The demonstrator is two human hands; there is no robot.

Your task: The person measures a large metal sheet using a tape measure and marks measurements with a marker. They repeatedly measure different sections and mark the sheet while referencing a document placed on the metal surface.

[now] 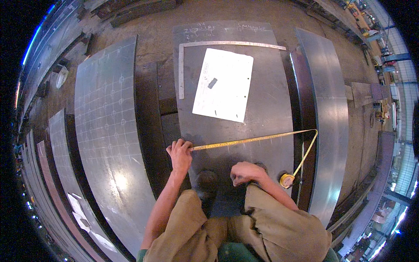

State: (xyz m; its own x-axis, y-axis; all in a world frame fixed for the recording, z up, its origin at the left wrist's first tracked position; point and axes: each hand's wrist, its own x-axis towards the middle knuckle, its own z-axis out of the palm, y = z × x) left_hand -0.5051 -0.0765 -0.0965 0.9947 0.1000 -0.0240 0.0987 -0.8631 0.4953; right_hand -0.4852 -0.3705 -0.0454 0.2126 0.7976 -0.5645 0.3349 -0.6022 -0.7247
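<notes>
My left hand [180, 155] is closed at the left edge of a grey steel plate [270, 109]. It pinches the hooked end of a yellow tape measure [244, 141]. The blade runs across the plate, kinks past the right edge and doubles back to its yellow case [286, 180], which lies near my right knee. Short chalk ticks show along the blade's lower side. Over the plate's near part, my right hand [246, 171] hangs with curled fingers; whatever they may hold is hidden. I am crouching, with both knees bent below my hands.
A white paper sheet [224, 85] with a small dark block [212, 83] lies on the plate, beside an L-shaped steel square [231, 44]. Chalk writing marks the far end. Another plate [107, 100] with a chalk grid stands left, and a bare steel plate [329, 105] right, across dark gaps.
</notes>
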